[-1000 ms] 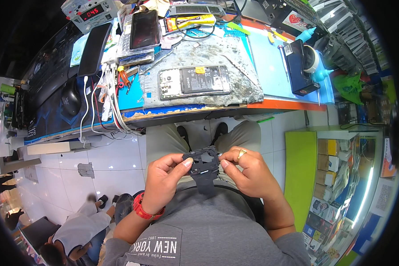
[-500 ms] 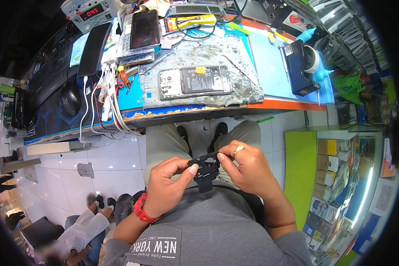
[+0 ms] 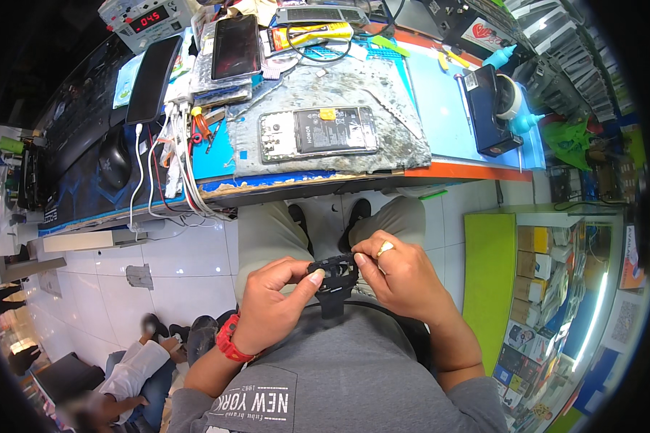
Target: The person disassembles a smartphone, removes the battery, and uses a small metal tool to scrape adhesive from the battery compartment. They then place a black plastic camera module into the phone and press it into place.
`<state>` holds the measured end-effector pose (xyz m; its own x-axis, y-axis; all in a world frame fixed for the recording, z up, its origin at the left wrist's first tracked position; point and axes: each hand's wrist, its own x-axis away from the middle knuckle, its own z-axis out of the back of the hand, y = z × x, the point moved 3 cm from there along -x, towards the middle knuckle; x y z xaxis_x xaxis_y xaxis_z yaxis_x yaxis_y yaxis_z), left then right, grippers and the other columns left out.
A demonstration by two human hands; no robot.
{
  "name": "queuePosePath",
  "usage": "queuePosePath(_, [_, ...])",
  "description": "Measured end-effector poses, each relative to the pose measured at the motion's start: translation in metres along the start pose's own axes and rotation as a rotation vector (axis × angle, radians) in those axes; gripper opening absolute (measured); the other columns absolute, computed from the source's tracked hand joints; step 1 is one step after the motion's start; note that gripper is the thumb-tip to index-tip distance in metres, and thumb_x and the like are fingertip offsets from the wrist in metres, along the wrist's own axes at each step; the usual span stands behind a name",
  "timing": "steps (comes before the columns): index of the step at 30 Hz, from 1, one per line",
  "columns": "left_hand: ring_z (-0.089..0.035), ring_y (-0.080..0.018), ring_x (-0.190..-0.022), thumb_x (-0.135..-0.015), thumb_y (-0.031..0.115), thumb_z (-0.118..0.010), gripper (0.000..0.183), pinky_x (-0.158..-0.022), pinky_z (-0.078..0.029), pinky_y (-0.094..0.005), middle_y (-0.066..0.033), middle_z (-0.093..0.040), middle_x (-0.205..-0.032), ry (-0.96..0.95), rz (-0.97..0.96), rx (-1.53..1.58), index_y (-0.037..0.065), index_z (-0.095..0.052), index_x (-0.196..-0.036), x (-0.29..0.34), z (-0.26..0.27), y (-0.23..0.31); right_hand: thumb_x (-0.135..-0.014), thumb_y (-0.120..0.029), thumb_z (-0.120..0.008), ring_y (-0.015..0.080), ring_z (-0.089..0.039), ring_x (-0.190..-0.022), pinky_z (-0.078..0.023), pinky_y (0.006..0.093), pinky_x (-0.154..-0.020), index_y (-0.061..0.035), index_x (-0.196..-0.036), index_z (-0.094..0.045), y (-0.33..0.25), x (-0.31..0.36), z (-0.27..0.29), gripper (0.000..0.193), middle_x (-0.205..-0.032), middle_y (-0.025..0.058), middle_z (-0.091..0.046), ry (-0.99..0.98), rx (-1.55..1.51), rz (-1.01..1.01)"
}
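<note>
Close to my body, above my lap, both hands hold a black plastic phone bracket (image 3: 336, 292) with cutouts and a flat dark flap hanging toward me. My left hand (image 3: 273, 292) pinches its left side between thumb and fingers. At its upper right corner, the thumb and index finger of my right hand (image 3: 404, 278) are closed on the edge. Ahead on the bench, an opened phone (image 3: 273, 141) lies flat with its black battery (image 3: 339, 133) exposed and a small yellow piece on top.
A worn grey mat (image 3: 404, 155) lies under the opened phone. Left are another dark phone (image 3: 155, 79), white cables (image 3: 184, 159), a mouse (image 3: 114, 167) and a power supply (image 3: 148, 22). A black box (image 3: 487, 108) stands right, above a green-sided display case (image 3: 487, 289). Another person (image 3: 126, 375) sits lower left.
The bracket has turned slightly in my fingers, and its cutouts show more openly. My hands have barely shifted. The other person at lower left has moved a little.
</note>
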<state>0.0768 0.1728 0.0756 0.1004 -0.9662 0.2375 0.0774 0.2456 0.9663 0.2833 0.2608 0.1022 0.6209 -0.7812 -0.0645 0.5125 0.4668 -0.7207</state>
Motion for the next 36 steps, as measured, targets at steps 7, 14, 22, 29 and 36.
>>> queuePosePath(7, [-0.073, -0.0188, -0.076, -0.101, 0.005, -0.079, 0.010, -0.071, -0.055, -0.0334, -0.0119, -0.078, -0.087, 0.029, -0.113, -0.086, -0.005, -0.081, -0.104, 0.001, -0.005, 0.000, -0.097, -0.001, -0.072, 0.0328, -0.070, -0.069, -0.059, 0.0431, -0.062, 0.0016, -0.098, -0.067, 0.004, 0.006, -0.008, 0.006, -0.097, 0.0134, -0.068, -0.047, 0.142, 0.117])
queuePosePath(14, [-0.072, -0.0186, -0.075, -0.100, 0.005, -0.080, 0.010, -0.070, -0.055, -0.0336, -0.0114, -0.077, -0.085, 0.032, -0.114, -0.100, -0.005, -0.081, -0.103, 0.000, -0.004, -0.001, -0.093, 0.001, -0.072, 0.0323, -0.068, -0.069, -0.059, 0.0434, -0.062, 0.0014, -0.096, -0.064, 0.006, 0.007, -0.014, 0.009, -0.097, 0.0139, -0.065, -0.054, 0.175, 0.156])
queuePosePath(22, [-0.072, -0.0187, -0.074, -0.100, 0.005, -0.080, 0.010, -0.069, -0.055, -0.0339, -0.0116, -0.077, -0.084, 0.034, -0.110, -0.100, -0.004, -0.081, -0.102, 0.000, -0.005, -0.004, -0.092, 0.002, -0.072, 0.0334, -0.068, -0.069, -0.059, 0.0441, -0.062, 0.0021, -0.098, -0.064, 0.011, 0.010, -0.023, 0.010, -0.094, 0.0148, -0.063, -0.023, 0.156, 0.142])
queuePosePath(29, [-0.073, -0.0188, -0.075, -0.100, 0.004, -0.079, 0.009, -0.070, -0.055, -0.0338, -0.0119, -0.077, -0.085, 0.048, -0.127, -0.105, -0.005, -0.080, -0.103, 0.000, -0.007, -0.003, -0.098, 0.002, -0.068, 0.0384, -0.070, -0.073, -0.058, 0.0472, -0.064, 0.0051, -0.102, -0.065, 0.013, 0.010, -0.025, 0.006, -0.094, 0.0185, -0.068, 0.022, 0.004, 0.035])
queuePosePath(36, [-0.074, -0.0196, -0.076, -0.101, 0.004, -0.079, 0.010, -0.070, -0.056, -0.0338, -0.0122, -0.077, -0.085, 0.060, -0.141, -0.137, -0.005, -0.080, -0.103, 0.000, -0.005, -0.001, -0.107, -0.003, -0.064, 0.0379, -0.071, -0.072, -0.059, 0.0465, -0.063, 0.0041, -0.106, -0.068, 0.011, 0.009, -0.018, 0.008, -0.098, 0.0176, -0.071, -0.044, -0.122, -0.095])
